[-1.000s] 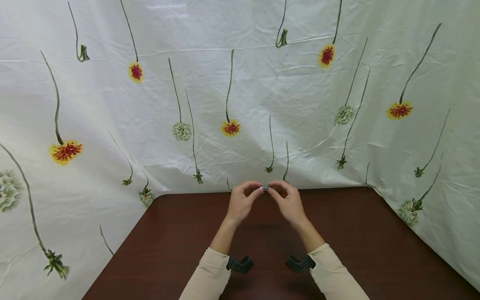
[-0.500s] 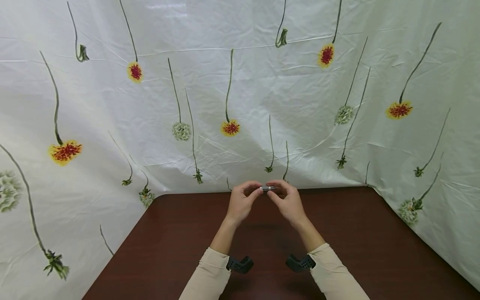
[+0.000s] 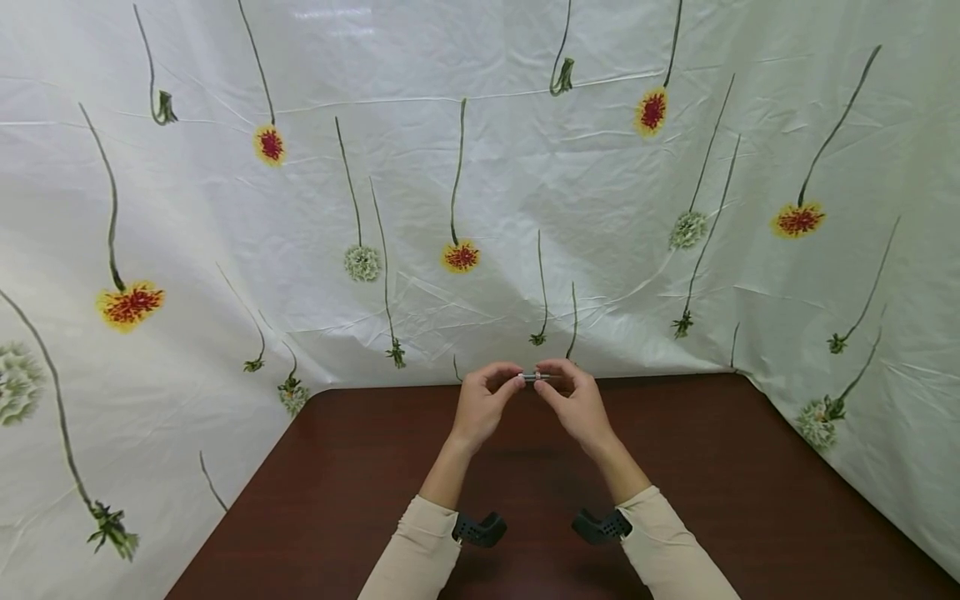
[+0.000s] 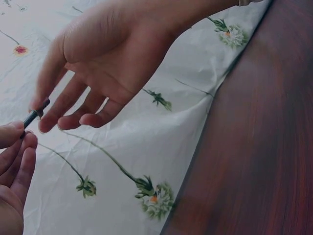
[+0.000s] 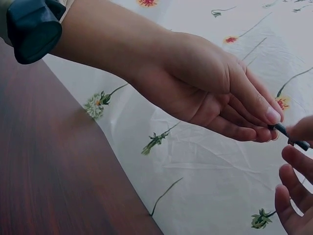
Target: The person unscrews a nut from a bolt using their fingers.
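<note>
A small metal bolt (image 3: 529, 377) with a threaded shank is held level between both hands, above the far edge of the table. My left hand (image 3: 482, 406) pinches one end between thumb and fingertips. A dark, nut-like ring sits there in the left wrist view, partly covered by the fingers. From the other side, my right hand (image 3: 582, 408) pinches the opposite end of the bolt (image 5: 280, 129); its dark tip shows by the thumb in the right wrist view. In the left wrist view the other fingers of the left hand (image 4: 107, 58) spread loosely.
A dark reddish-brown table (image 3: 360, 483) lies below the hands. Behind it and at both sides hangs a white cloth (image 3: 495, 175) printed with flowers. Dark wristbands (image 3: 480, 529) sit over the beige sleeves (image 3: 420, 542).
The right fingertips have shifted a little along the bolt, uncovering more of it half a second ago and closing in again now. The left hand and both forearms stay nearly still.
</note>
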Action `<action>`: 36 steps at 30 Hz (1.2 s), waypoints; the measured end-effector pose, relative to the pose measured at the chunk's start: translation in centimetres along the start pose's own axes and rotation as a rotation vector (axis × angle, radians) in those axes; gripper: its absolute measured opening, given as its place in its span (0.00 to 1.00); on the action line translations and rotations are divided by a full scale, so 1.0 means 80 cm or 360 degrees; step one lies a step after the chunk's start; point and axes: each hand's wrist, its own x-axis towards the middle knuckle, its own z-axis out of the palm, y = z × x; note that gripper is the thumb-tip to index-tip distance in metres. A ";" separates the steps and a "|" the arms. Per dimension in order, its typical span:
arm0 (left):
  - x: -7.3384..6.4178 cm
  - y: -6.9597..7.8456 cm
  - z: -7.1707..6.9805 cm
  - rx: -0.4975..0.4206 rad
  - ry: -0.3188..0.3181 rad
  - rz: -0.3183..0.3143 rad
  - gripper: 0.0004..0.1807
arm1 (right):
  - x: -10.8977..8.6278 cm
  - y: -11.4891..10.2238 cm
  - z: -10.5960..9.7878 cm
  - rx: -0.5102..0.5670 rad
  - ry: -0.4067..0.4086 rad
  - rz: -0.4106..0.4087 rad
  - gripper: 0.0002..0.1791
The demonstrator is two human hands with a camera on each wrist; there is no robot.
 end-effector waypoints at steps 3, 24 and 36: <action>-0.001 0.006 -0.001 -0.0008 0.0003 0.0020 0.06 | 0.000 -0.001 -0.001 0.0016 -0.0018 0.0044 0.12; 0.000 0.004 0.000 0.0006 0.0012 0.0005 0.06 | 0.001 -0.003 -0.004 0.0007 0.0015 0.0065 0.10; 0.000 0.004 0.000 0.0011 0.0014 -0.0021 0.06 | -0.010 -0.045 -0.005 -0.0040 -0.0002 0.0058 0.10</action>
